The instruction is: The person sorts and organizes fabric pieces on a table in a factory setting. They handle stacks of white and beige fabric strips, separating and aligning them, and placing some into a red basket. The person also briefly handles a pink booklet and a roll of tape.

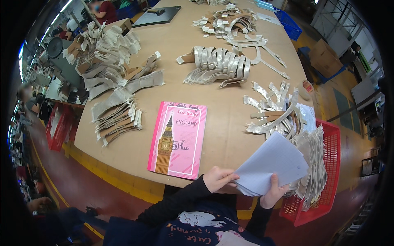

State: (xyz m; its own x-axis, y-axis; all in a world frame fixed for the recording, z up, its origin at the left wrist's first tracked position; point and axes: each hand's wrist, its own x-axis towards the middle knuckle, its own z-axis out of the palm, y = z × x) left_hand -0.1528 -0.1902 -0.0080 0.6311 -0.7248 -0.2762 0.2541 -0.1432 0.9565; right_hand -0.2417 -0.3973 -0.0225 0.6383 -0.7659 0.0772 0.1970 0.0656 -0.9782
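A stack of squared paper sheets (273, 164) is held tilted over the table's near right edge. My left hand (220, 179) pinches its left corner, fingers closed. At the lower edge my right hand (274, 192) grips the same sheets, thumb on top and the other fingers hidden beneath. A pink notebook (184, 141) with a clock tower on its cover lies flat to the left of my hands. Just beyond the sheets lies a loose heap of silvery straps (281, 108). A thick bundle of pale strap pieces (316, 164) rests in a red plastic basket (331, 149) to the right.
Piles of pale cut pieces (117, 117) cover the table's left side. A row of buckled silver straps (221, 63) stands mid-table, with more straps (232, 20) behind. A hammer (156, 11) lies on a dark board (158, 17) at the far left. Beyond the right edge sits a cardboard box (325, 58).
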